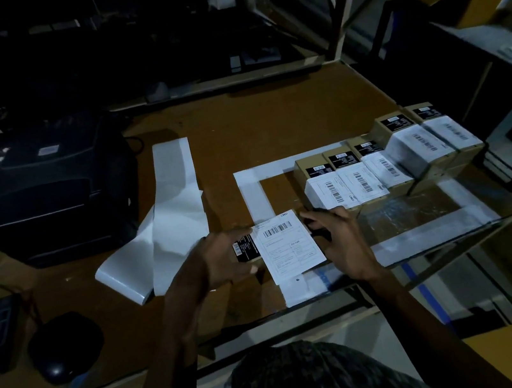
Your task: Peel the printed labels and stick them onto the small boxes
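- The person is holding a small box (246, 249) just above the near edge of the bench (269, 114), near its near right corner, and a printed label (289, 245) is lying across the top of that box.
- The left hand (221, 259) is gripping the box from its left side, fingers curled along the far edge and thumb at the near one.
- The right hand (335, 238) is sitting at the label's right side with fingers curled; it looks to be pinching or pressing the label's right edge, though the contact itself is hard to make out in the dim light.
- The label is overhanging the box toward the near side and the right, so it is probably waiting to be wrapped down and smoothed.
- The label is likely light, floppy and sticky-backed, prone to creasing; taking it by the edges and pressing from the middle outward should be keeping bubbles out.
- The box seems light and stiff, easily held by its sides in one hand.
- A row of labelled boxes (386, 159) is standing along the right edge of the bench, touching side by side.
- A strip of backing paper (175, 220) is trailing from the dark printer (46, 193) at the left edge toward the middle.
- A mouse (57, 366) is resting near the near left corner.
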{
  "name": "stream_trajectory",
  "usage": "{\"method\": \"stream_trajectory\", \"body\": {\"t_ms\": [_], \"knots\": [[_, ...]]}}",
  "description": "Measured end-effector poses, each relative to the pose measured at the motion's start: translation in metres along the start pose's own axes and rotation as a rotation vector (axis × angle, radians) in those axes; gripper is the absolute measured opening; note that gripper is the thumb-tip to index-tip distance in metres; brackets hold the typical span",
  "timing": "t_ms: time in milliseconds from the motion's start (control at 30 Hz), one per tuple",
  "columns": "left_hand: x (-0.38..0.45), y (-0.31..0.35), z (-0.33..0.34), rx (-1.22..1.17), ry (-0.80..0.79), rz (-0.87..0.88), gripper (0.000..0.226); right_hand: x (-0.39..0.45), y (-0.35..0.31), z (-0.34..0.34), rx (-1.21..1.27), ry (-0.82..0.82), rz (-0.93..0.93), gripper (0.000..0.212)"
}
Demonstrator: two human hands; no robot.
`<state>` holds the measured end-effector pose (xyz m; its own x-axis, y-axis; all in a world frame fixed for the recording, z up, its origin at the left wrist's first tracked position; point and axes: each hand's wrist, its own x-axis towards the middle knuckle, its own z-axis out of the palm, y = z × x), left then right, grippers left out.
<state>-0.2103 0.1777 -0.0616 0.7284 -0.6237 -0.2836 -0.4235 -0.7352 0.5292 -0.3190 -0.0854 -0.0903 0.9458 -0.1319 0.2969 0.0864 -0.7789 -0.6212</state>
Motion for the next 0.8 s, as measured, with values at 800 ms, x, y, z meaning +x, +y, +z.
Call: {"method": "stream_trajectory", "body": {"t_ms": [800], "knots": [[0.051, -0.013, -0.072, -0.065, -0.021, 0.081, 0.029, 0.087, -0.03, 0.006, -0.093, -0.159, 0.299, 0.061]]}}
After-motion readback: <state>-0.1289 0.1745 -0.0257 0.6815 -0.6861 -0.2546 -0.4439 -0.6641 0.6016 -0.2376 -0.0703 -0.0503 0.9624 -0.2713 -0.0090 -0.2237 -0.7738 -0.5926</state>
